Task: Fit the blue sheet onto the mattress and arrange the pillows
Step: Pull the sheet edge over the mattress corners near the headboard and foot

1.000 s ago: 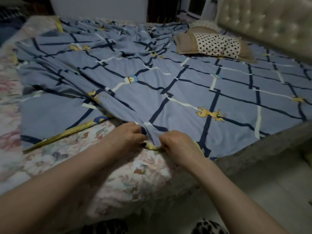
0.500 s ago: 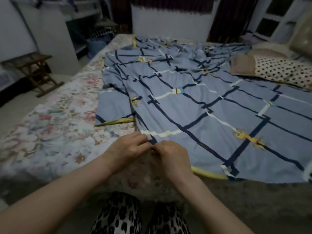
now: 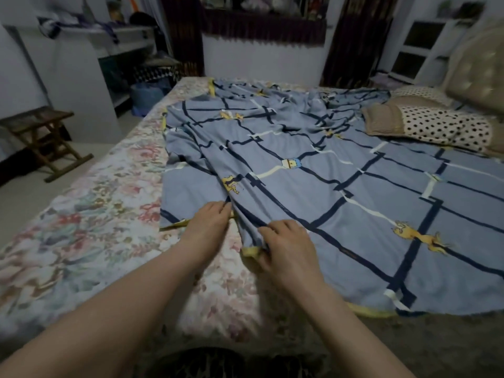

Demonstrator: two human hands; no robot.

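Observation:
The blue sheet, with dark grid lines and a yellow hem, lies rumpled over the right part of the floral mattress. My left hand pinches a fold of the sheet near its yellow hem. About a hand's width to the right and nearer me, my right hand grips the yellow-edged near border of the sheet. A polka-dot pillow with a tan end lies at the far right, and a second pale pillow sits behind it.
A tufted headboard rises at the far right. A wooden folding stool stands on the floor to the left, beside a white desk. Dark curtains and a white shelf unit line the far wall.
My hands have moved apart along the sheet's near edge: the left reaches farther onto the sheet, the right stays at the hem. The view has swung left and up, showing more of the room.

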